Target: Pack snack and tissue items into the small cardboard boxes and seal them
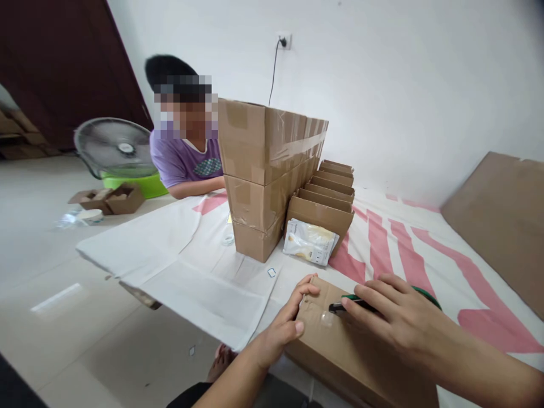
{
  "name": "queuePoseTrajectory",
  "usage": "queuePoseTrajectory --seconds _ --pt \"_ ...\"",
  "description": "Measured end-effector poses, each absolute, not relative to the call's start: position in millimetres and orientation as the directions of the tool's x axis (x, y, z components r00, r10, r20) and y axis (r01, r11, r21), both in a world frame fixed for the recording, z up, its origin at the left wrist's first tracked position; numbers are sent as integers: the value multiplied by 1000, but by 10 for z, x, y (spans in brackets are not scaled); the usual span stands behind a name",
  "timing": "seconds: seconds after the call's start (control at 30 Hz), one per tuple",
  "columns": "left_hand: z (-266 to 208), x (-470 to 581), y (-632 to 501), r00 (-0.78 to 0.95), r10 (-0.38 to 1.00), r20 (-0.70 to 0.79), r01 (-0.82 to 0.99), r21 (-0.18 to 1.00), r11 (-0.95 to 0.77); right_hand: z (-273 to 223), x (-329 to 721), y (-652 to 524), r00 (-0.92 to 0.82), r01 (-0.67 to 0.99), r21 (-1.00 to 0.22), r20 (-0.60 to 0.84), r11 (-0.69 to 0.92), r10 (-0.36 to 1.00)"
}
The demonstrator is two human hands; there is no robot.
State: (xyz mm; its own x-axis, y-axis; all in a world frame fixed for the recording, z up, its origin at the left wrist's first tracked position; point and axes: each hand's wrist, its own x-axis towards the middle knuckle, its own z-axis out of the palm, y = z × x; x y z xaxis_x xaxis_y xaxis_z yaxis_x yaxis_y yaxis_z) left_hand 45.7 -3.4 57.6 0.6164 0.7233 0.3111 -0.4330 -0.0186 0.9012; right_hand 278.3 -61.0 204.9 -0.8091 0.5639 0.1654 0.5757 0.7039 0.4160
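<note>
In front of me lies a brown cardboard box [361, 351], shut along its top, with a small piece of clear tape [327, 318] near its left end. My left hand [287, 320] grips that end, fingers at the far corner and thumb on the near side. Over the top, my right hand [395, 317] is closed around a black and green cutter [360, 301]. Its dark tip points left, close to the clear tape; most of the handle is hidden by my fingers. Behind the box, a white and yellow pouch [309, 242] leans on an open carton.
Taped cartons [250, 175] stand stacked beyond the box, beside a row of open cartons [325, 198]. Across the table sits a person [187, 153] in purple. A large cardboard sheet [497, 226] leans at right. A fan [119, 147] and small boxes [123, 199] are at left.
</note>
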Motion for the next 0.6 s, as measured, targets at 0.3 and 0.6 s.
queuePoseTrajectory --seconds 0.3,0.6 --pt "551 447 -50 596 746 298 -406 913 -41 1905 3755 -1130 -683 726 262 172 636 710" --pt "582 463 -71 596 749 290 -436 900 -2 470 4613 -1609 -91 964 -234 139 122 986"
